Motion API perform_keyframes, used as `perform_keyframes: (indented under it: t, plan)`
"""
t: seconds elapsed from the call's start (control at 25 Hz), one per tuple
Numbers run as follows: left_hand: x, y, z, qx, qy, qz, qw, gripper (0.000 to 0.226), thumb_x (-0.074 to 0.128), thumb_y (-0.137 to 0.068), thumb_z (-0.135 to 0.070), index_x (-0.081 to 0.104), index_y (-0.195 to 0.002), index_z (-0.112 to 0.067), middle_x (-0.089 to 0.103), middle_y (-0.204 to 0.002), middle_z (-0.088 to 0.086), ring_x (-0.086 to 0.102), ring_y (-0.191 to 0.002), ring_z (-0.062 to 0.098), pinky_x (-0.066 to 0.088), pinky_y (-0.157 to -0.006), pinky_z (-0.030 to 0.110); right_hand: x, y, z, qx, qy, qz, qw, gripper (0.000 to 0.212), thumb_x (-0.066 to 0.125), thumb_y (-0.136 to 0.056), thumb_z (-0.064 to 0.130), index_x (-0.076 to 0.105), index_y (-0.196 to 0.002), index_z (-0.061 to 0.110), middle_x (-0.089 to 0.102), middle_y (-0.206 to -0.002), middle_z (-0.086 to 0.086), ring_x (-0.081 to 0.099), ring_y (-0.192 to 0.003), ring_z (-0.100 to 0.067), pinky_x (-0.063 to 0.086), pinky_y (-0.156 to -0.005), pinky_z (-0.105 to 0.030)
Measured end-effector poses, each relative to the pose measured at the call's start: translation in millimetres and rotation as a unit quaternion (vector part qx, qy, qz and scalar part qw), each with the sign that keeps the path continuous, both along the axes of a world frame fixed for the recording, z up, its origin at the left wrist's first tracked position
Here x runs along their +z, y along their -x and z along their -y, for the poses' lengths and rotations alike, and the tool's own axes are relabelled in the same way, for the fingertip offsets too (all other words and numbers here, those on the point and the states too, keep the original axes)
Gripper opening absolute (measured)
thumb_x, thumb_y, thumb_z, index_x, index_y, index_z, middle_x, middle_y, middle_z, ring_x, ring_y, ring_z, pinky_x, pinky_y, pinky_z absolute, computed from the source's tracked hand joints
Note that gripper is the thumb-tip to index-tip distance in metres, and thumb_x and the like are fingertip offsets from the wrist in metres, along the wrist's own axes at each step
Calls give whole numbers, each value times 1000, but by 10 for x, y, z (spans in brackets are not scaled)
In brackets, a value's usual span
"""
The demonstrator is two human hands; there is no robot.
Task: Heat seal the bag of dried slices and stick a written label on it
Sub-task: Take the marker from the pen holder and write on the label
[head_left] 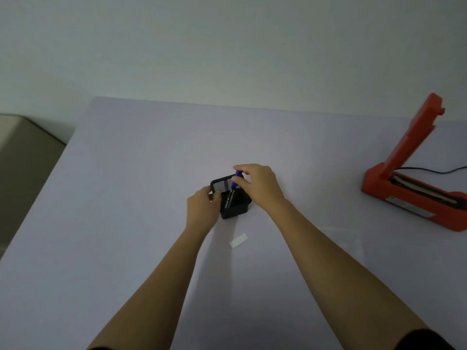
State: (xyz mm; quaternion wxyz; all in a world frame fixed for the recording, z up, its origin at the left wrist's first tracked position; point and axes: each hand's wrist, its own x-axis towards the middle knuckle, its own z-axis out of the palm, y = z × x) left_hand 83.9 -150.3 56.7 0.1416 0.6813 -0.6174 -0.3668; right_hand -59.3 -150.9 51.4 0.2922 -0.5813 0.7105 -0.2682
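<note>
Two bare forearms — left hand (pixel 202 208), right hand (pixel 257 184) — with dark sleeve (pixel 424 341) edges near the elbows.

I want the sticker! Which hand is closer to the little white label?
Left. The left hand grips the pen holder just above the white label; the right hand holds a pen farther back.

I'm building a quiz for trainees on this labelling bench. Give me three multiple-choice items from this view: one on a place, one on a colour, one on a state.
1. Where is the white label?
A. On the table, nearer the person than the pen holder
B. Inside the pen holder
C. On the sealer

2. What colour is the heat sealer?
A. Blue
B. Red-orange
C. Green

3. How is the sealer's arm?
A. Pressed down
B. Raised
C. Detached

Answers:
1 A, it lies flat in front of the black mesh pen holder.
2 B, its body and arm are red-orange.
3 B, the arm slants up, away from the base.
</note>
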Motion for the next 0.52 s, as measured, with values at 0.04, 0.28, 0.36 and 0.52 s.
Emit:
perform_keyframes:
  t: [0.04, 0.28, 0.36, 0.52]
  plan:
    - [-18, 12, 13, 0, 0, -3, 1000, 30, 43, -94, -16, 61, -116, -6, 69, -104, 14, 57, -74, 19, 41, -53, 14, -11, -2, 18, -4, 5, -4, 1000, 34, 61, -89, 22, 60, -122, 13, 64, -122, -7, 58, -113, -22, 43, -97, -29]
    - [-36, -68, 128, 20, -19, -14, 1000, 28, 44, -93, -14, 61, -113, -4, 68, -99, 14, 57, -73, 20, 41, -50, 19, 77, -111, 47, -5, 26, 31, 999, 29, 64, -86, 18, 66, -114, 11, 69, -112, -8, 64, -102, -20, 49, -94, -30]
    - [-32, -145, 169, 20, -17, -7, 1000, 27, 44, -93, -13, 62, -110, -3, 68, -98, 14, 56, -72, 20, 39, -49, 19, 151, -149, 37, -26, 48, 79, 995, 26, 64, -87, 15, 67, -111, 9, 70, -109, -8, 67, -91, -14, 52, -90, -28]
    - [-79, -340, 255, 39, -14, -11, 999, 25, 44, -88, -12, 65, -93, -1, 66, -79, 14, 49, -63, 25, 39, -55, 27, 305, -111, 39, -96, 118, 121, 981, 22, 63, -87, 13, 68, -108, 9, 71, -101, -6, 64, -78, -3, 50, -76, -9]
